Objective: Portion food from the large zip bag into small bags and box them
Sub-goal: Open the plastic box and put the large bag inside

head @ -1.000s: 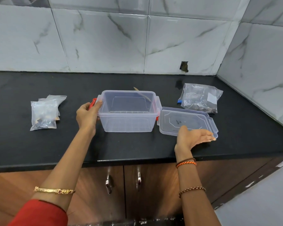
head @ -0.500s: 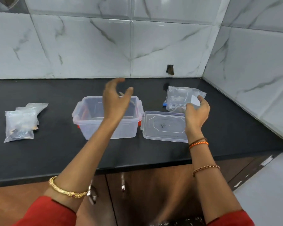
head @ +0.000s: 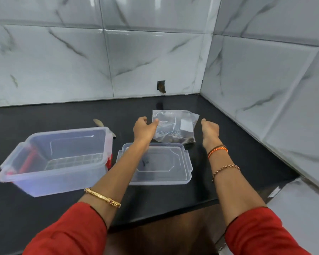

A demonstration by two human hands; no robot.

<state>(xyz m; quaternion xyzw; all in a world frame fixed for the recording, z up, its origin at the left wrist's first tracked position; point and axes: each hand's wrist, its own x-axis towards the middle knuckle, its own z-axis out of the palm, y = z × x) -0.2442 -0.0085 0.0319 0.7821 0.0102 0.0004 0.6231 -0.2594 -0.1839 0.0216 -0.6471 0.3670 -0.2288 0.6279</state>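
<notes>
Right of centre in the frame, the large zip bag (head: pixel 174 127) lies on the black counter (head: pixel 228 126), beyond the lid (head: pixel 160 165). Left hand (head: pixel 144 127) pinches its left edge; right hand (head: pixel 209 128) hangs loosely curled beside it, holding nothing. Best to grip both top corners so nothing spills. Empty box (head: pixel 63 159) waits lower left; marble tiles (head: pixel 63 65) behind.

One second ago the left hand (head: pixel 143 128) held the side of the clear box (head: pixel 59 159) and the right hand (head: pixel 210 130) lay flat on the lid (head: pixel 166 162). Now both hands have left them and have reached forward to the large zip bag (head: pixel 175 127). The left hand touches the bag's left edge, and the right hand is just beside its right edge. The small bags at the left are no longer in view.
</notes>
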